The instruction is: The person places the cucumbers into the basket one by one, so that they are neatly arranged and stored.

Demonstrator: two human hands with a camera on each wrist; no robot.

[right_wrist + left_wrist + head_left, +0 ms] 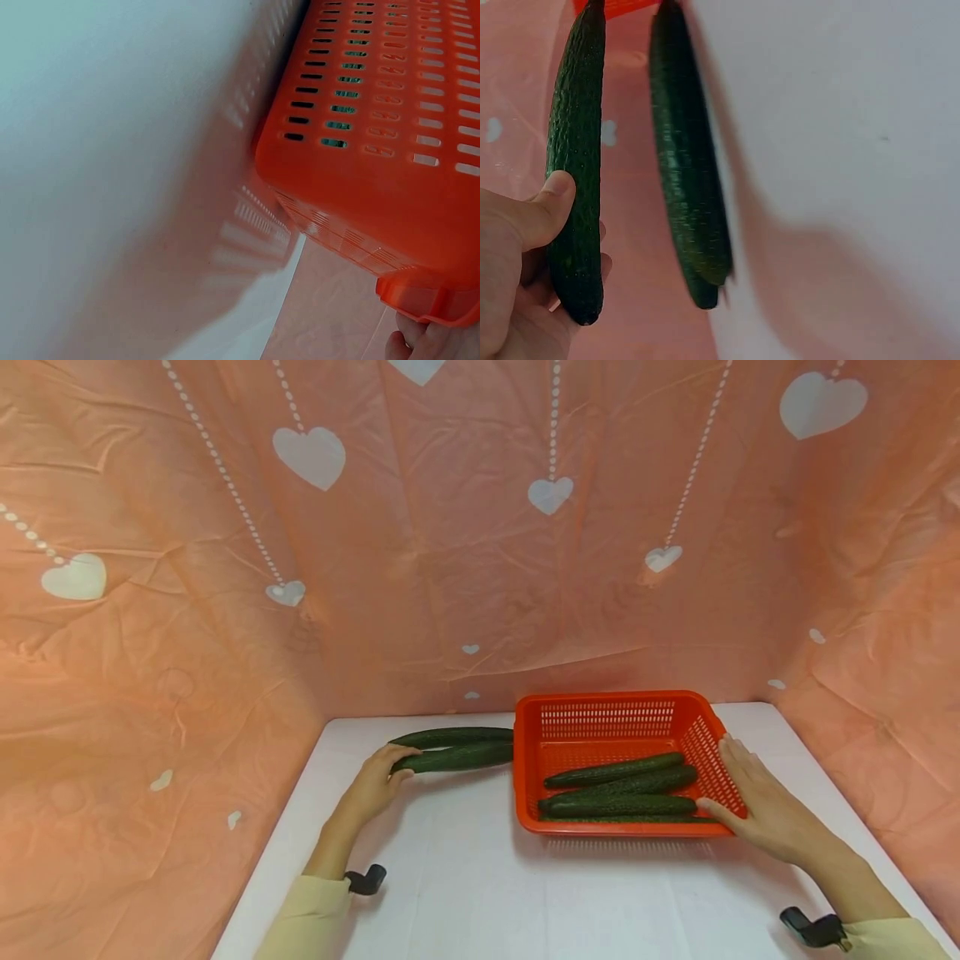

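Note:
In the left wrist view, my left hand [521, 247] pinches a dark green cucumber [576, 142] near one end, thumb on one side and fingers behind. Beside it are two overlapping cucumbers [682, 150], apart from the held one. The head view has my left hand [375, 785] at the left ends of cucumbers [457, 757] left of a red basket [630, 830]; which one it holds is unclear there. Several cucumbers [618, 805] lie inside the basket. My right hand [776, 814] rests on the basket's right rim, fingers extended; its fingertips [431, 341] touch the rim in the right wrist view.
A white table [465, 893] carries the basket and the cucumbers. Pink sheeting with white hearts [420, 610] rises behind the table and on both sides. The basket's slotted side [345, 187] fills much of the right wrist view.

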